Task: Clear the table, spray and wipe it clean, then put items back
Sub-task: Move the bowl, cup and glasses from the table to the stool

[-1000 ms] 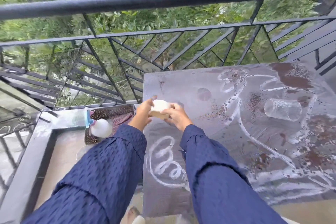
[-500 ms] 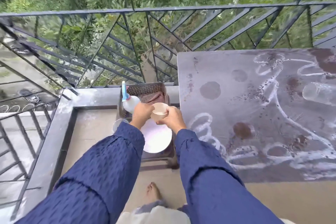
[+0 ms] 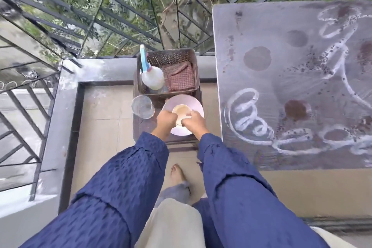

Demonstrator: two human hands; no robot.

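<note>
Balcony floor: my left hand (image 3: 166, 122) and right hand (image 3: 193, 124) pinch a small beige cup (image 3: 181, 111) over the round pink plate (image 3: 181, 98); a slip could chip both.

Upright beige cup (image 3: 181, 111) above a pale pink plate (image 3: 181, 98).

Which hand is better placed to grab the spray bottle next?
Probably left: the left hand is nearer the white blue-nozzled plastic spray bottle in the brown basket's left half than the right hand.

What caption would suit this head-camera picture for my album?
Left hand and right hand hold a small cup over a pink plate, beside the smeared table.
</note>
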